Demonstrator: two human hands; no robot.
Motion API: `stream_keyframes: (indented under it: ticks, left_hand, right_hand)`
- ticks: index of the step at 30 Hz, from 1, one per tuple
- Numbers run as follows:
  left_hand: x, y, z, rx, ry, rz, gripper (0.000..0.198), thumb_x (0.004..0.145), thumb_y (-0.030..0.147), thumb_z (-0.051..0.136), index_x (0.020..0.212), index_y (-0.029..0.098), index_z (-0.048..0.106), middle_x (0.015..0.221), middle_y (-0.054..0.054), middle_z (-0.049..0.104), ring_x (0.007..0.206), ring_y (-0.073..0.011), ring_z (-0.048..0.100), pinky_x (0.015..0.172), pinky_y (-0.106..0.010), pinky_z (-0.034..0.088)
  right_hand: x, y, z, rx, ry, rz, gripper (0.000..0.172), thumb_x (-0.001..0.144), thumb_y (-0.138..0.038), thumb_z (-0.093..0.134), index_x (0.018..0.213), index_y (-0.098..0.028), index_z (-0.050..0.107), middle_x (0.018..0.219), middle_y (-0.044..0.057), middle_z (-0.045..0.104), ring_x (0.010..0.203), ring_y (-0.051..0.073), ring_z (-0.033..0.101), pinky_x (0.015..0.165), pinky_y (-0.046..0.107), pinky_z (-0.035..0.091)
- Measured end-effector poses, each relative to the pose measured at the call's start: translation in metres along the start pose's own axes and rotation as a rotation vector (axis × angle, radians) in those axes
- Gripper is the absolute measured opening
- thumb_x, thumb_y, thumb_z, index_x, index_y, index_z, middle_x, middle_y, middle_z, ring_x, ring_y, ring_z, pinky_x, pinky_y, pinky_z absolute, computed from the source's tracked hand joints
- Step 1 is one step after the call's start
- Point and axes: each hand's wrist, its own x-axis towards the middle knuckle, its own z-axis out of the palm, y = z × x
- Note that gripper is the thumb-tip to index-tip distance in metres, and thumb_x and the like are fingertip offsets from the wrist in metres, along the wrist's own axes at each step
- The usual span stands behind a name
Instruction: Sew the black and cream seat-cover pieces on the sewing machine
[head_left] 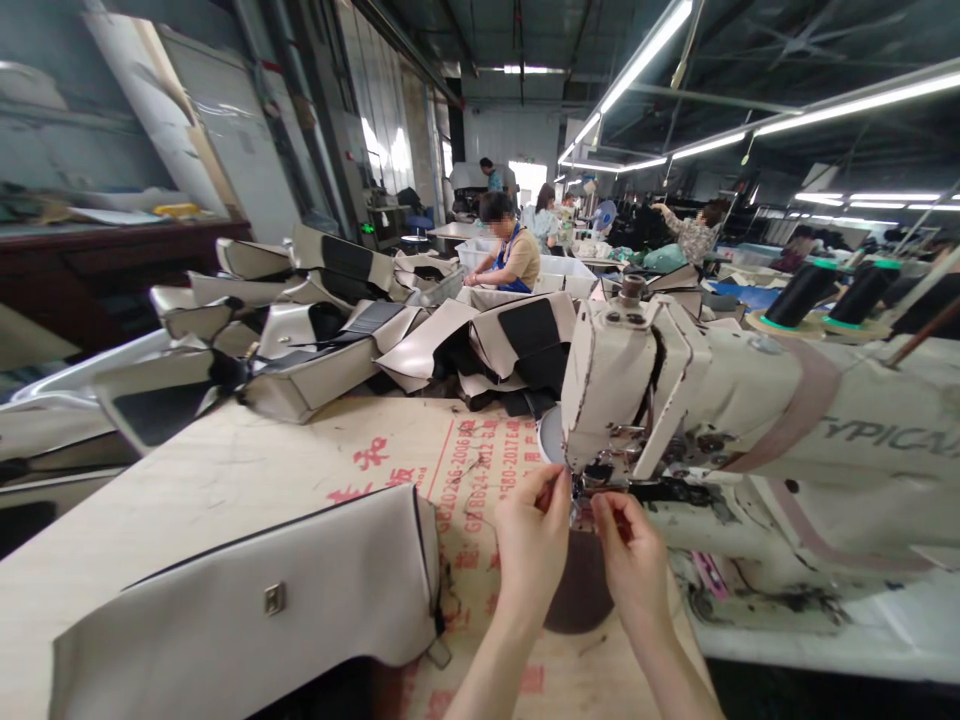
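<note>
Both hands are raised at the needle area of a cream-coloured sewing machine. My left hand pinches thumb and forefinger together just left of the needle bar. On the other side, my right hand has its fingers curled in a pinch near the presser foot. Whatever lies between the fingertips is too fine to make out. Below them shows a dark, round-edged surface. A cream bag piece with black edging and a small metal clasp lies to the left on the wooden board.
The wooden board carries red printed characters. Cream and black bag pieces are heaped along its far side. Two black thread spools stand on the right. A person works beyond the heap, with other people farther back.
</note>
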Motion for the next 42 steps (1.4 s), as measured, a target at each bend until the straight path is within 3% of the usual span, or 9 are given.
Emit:
stream_keyframes:
  ticks: [13, 21, 35, 42]
  left_hand:
    - [-0.0009, -0.0035, 0.0033, 0.018, 0.009, 0.012, 0.023, 0.079, 0.032, 0.053, 0.084, 0.014, 0.067, 0.06, 0.001, 0.054, 0.053, -0.0092, 0.042, 0.05, -0.019, 0.031]
    - [-0.0005, -0.0053, 0.0067, 0.008, 0.02, 0.007, 0.027, 0.079, 0.031, 0.053, 0.093, 0.013, 0.067, 0.065, -0.001, 0.059, 0.057, -0.0108, 0.047, 0.052, -0.02, 0.034]
    - [-0.0029, -0.0015, 0.002, 0.3, 0.0, 0.161, 0.019, 0.084, 0.022, 0.048, 0.086, 0.015, 0.065, 0.072, -0.001, 0.061, 0.062, -0.0113, 0.051, 0.061, -0.022, 0.036]
    - [-0.0028, -0.0007, 0.0021, 0.316, -0.014, 0.181, 0.018, 0.084, 0.022, 0.047, 0.078, 0.016, 0.063, 0.066, 0.001, 0.057, 0.06, -0.0105, 0.049, 0.058, -0.022, 0.033]
  right_hand:
    - [-0.0004, 0.0059, 0.0023, -0.022, -0.006, 0.018, 0.033, 0.083, -0.05, 0.049, 0.08, -0.018, 0.057, 0.073, 0.001, 0.057, 0.068, 0.016, 0.052, 0.063, 0.027, 0.041]
    - [-0.0003, 0.0076, 0.0023, -0.012, -0.015, -0.053, 0.031, 0.084, -0.046, 0.048, 0.078, -0.017, 0.057, 0.072, 0.002, 0.055, 0.066, 0.015, 0.05, 0.058, 0.025, 0.042]
    - [-0.0007, 0.0038, 0.0011, -0.023, -0.022, 0.013, 0.032, 0.082, -0.05, 0.049, 0.08, -0.019, 0.057, 0.073, 0.0, 0.056, 0.066, 0.014, 0.051, 0.06, 0.025, 0.04]
    - [0.0057, -0.0017, 0.0006, -0.083, 0.029, -0.061, 0.031, 0.082, -0.047, 0.051, 0.08, -0.018, 0.059, 0.075, 0.003, 0.06, 0.071, 0.017, 0.055, 0.063, 0.028, 0.042]
